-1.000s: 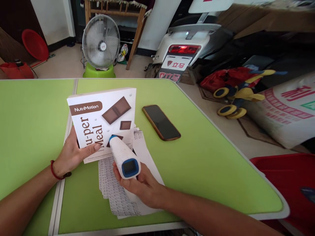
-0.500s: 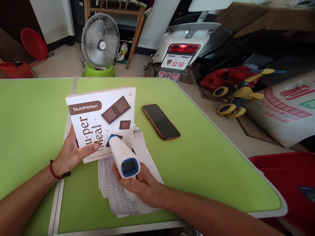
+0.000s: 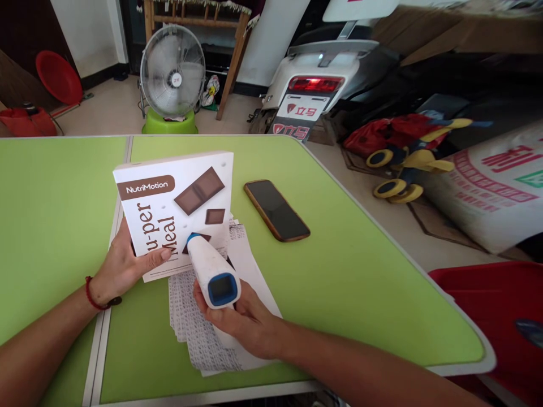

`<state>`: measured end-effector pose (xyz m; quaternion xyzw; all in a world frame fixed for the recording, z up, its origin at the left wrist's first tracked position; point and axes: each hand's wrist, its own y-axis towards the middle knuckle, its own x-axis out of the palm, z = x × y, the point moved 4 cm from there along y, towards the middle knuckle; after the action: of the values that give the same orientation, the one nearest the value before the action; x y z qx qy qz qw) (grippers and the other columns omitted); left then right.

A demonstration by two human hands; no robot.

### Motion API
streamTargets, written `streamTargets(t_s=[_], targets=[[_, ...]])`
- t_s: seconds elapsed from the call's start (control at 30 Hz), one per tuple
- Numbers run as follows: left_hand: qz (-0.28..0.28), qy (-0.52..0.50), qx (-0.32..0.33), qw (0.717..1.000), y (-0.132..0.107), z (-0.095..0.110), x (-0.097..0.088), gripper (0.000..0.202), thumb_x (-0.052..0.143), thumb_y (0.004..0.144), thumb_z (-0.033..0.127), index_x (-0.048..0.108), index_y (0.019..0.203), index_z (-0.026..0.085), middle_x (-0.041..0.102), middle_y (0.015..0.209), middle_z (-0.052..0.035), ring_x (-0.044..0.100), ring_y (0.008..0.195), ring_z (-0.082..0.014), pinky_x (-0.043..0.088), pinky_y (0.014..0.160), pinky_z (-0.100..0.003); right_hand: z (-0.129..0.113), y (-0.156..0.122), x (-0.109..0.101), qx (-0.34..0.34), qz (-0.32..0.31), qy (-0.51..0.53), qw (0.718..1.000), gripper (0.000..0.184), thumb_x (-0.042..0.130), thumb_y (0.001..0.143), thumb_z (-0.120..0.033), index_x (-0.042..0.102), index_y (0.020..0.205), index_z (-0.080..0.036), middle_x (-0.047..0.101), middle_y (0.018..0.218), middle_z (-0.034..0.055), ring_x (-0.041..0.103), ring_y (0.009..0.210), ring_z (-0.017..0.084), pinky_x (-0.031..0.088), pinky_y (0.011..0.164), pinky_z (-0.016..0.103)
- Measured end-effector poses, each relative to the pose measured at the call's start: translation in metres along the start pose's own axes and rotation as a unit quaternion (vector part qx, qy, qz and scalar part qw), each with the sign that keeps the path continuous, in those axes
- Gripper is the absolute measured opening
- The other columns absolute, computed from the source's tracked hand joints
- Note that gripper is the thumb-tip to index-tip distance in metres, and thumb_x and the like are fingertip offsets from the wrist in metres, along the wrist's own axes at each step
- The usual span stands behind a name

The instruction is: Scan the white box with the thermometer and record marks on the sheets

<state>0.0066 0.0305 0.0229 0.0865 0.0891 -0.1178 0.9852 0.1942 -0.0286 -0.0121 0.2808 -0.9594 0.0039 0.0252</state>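
White box point(image 3: 178, 217) in left hand point(image 3: 119, 263), device point(image 3: 211, 271) in right hand point(image 3: 257, 325), unmoved

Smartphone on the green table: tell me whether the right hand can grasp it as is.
Probably not: the right hand is full, holding the handheld thermometer, though nothing visible blocks its way to the smartphone.
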Motion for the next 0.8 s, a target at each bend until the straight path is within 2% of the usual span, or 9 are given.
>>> streamTargets(t_s=[0.17, 0.47, 0.8], targets=[[0.001, 0.001, -0.005, 1.000, 0.000, 0.000, 0.000, 0.063, 0.077, 0.077, 0.038, 0.045, 0.126, 0.015, 0.059, 0.131, -0.0172, 0.062, 0.115, -0.0343, 0.055, 0.092, -0.048, 0.006, -0.002, 0.000, 0.022, -0.004, 0.058, 0.998, 0.035, 0.063, 0.083, -0.054, 0.053, 0.088, -0.021, 0.048, 0.075, 0.0002, 0.044, 0.066, 0.013, 0.045, 0.061, 0.027], [0.008, 0.002, -0.006, 1.000, 0.000, 0.000, -0.001, 0.064, 0.077, 0.076, 0.038, 0.045, 0.126, 0.015, 0.063, 0.126, -0.0163, 0.063, 0.113, -0.0343, 0.055, 0.091, -0.049, 0.004, -0.001, 0.003, 0.031, -0.012, 0.107, 0.994, 0.034, 0.065, 0.083, -0.053, 0.049, 0.087, -0.023, 0.045, 0.077, -0.0010, 0.040, 0.067, 0.012, 0.040, 0.060, 0.026], [0.003, 0.007, 0.001, 1.000, -0.001, -0.001, -0.001, 0.060, 0.077, 0.077, 0.037, 0.046, 0.124, 0.014, 0.061, 0.128, -0.0165, 0.062, 0.115, -0.0337, 0.053, 0.095, -0.049, -0.006, 0.002, 0.001, 0.010, -0.026, 0.086, 0.996, 0.033, 0.065, 0.084, -0.049, 0.049, 0.089, -0.020, 0.046, 0.076, -0.0015, 0.039, 0.064, 0.010, 0.036, 0.057, 0.025]])
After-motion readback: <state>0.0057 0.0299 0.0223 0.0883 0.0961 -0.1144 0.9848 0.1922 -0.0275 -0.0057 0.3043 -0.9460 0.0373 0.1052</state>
